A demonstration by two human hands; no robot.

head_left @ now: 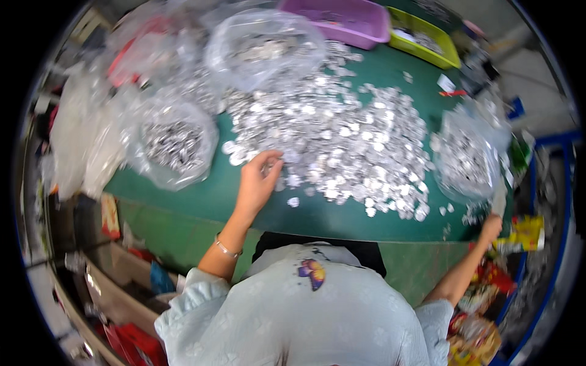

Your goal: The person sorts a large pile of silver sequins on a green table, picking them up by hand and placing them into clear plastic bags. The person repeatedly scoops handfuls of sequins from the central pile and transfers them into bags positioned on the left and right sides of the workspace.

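A wide heap of small silver discs (342,140), some with notched rims, is spread over the green table (183,204). At the heap's near left edge is my left hand (257,183), its fingers curled and the tips close together; anything between them is too small to make out. My right hand (490,229) is down at the table's right edge, closed round a pale flat piece (500,198) whose kind is unclear. Just beyond it stands a clear plastic bag (467,155) full of silver pieces. A few loose bits (473,215) lie near that hand.
Another clear bag of silver pieces (174,143) sits on the left, and a third bag (265,49) at the back. Purple (360,33) and yellow-green (427,55) bins stand along the far side. Crumpled plastic bags (85,134) crowd the left end. A blue frame (558,244) rises at right.
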